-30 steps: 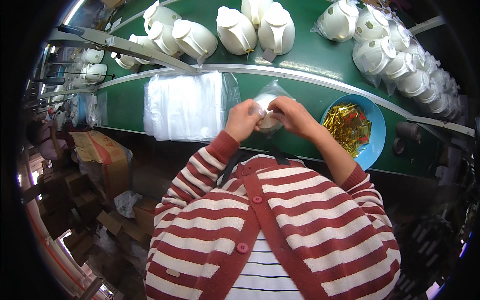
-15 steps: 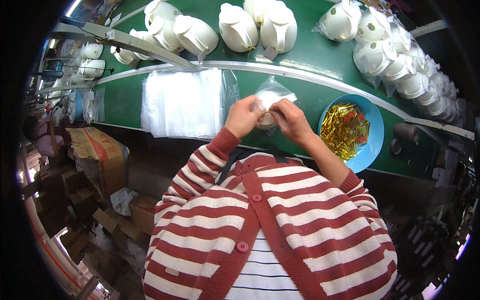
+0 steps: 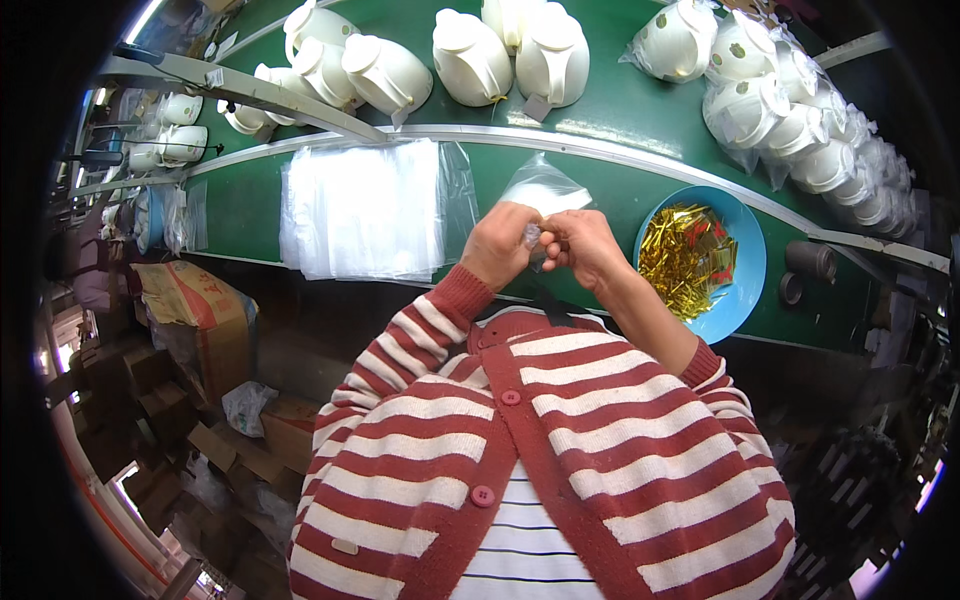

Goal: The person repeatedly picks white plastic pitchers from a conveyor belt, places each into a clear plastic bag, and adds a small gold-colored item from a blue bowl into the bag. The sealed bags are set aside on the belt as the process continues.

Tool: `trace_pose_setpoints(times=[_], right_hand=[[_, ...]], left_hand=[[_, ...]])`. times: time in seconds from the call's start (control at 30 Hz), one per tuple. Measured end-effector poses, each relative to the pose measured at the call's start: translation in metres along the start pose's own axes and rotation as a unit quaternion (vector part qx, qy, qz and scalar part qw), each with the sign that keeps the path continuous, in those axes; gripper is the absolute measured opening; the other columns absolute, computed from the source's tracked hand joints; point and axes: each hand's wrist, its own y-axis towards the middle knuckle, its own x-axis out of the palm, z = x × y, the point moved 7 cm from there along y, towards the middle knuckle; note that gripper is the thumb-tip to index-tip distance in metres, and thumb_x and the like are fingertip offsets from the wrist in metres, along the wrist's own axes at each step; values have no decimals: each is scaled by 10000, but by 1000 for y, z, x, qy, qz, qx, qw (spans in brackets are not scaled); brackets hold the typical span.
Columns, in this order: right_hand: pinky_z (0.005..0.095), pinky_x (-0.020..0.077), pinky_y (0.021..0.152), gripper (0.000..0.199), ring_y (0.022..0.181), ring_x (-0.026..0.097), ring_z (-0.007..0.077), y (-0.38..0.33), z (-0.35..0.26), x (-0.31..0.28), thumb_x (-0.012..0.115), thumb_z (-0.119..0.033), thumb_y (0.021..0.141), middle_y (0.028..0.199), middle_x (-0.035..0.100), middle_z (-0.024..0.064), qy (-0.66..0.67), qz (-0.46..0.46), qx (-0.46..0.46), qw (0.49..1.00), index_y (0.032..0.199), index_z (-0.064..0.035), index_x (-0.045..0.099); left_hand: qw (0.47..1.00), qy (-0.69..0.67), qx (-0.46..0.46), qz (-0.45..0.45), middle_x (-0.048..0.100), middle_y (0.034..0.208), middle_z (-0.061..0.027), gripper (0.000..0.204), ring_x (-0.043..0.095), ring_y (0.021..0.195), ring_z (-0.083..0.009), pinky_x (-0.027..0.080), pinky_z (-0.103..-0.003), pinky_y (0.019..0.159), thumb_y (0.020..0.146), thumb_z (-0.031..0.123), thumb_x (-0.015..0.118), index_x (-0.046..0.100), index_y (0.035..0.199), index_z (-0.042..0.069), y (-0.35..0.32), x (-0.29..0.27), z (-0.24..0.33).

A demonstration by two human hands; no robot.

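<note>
Both hands meet over the green workbench, at the gathered neck of a clear plastic bag [image 3: 545,176]. Inside the bag a white object shows in part; my hands cover most of it. My left hand [image 3: 498,246] is closed round the bunched plastic, and a crumpled end of it pokes out by the thumb. The fingers of my right hand [image 3: 588,246] pinch at the same neck, where a small bit of a gold twist tie shows between the fingertips.
A stack of flat clear bags [image 3: 360,210] lies left of my hands. At right stands a blue bowl [image 3: 748,270] of gold twist ties [image 3: 690,255]. Cream jugs [image 3: 470,55] stand beyond the metal rail; bagged jugs [image 3: 745,110] are at far right. Cardboard boxes [image 3: 200,320] sit lower left.
My left hand has turned, its back now more upward, and shifted slightly right. My right fingers have curled in closer to the bag's neck. The bag stays in place.
</note>
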Motion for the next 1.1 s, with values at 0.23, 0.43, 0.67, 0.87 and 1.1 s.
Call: trace_pose_setpoints(times=[0.23,0.43,0.67,0.87,1.1], right_hand=[[409,554,533,225,650,725,262,16,-17,-14,657,-185,930,659,681,128,-241,29,-95,965,802,0,660],[513,564,625,134,703,713,417,-26,2,18,650,-146,967,723,680,235,-489,74,-459,738,1002,-20,618],[484,578,734,310,889,725,409,-25,-39,-3,671,-56,927,1003,726,221,-504,-41,-514,693,1236,-83,662],[536,560,868,376,1054,694,458,41,-57,-28,621,-7,861,1148,713,236,-707,-78,-395,582,1234,-51,614],[382,575,828,229,954,689,207,59,-112,-150,671,-9,895,1046,685,68,-465,38,-285,837,1123,-7,649]], left_hand=[[997,26,53,44,714,905,-129,190,696,819,-333,571,-400,718,816,-60,724,704,976,41,-8,-4,2],[955,-112,-269,58,727,784,-105,111,694,675,-183,547,-332,620,885,73,807,730,949,24,-19,-2,-33],[981,23,-186,-41,715,926,-172,255,715,830,-355,579,-408,752,904,140,796,638,1075,38,-2,-2,-27],[991,90,-64,-70,645,1107,-204,333,631,1063,-402,529,-445,931,897,27,747,583,1185,-5,2,19,-6],[925,-61,-338,164,691,1208,-120,451,667,1041,-217,553,-382,887,960,248,794,629,1315,23,-59,-91,-129]])
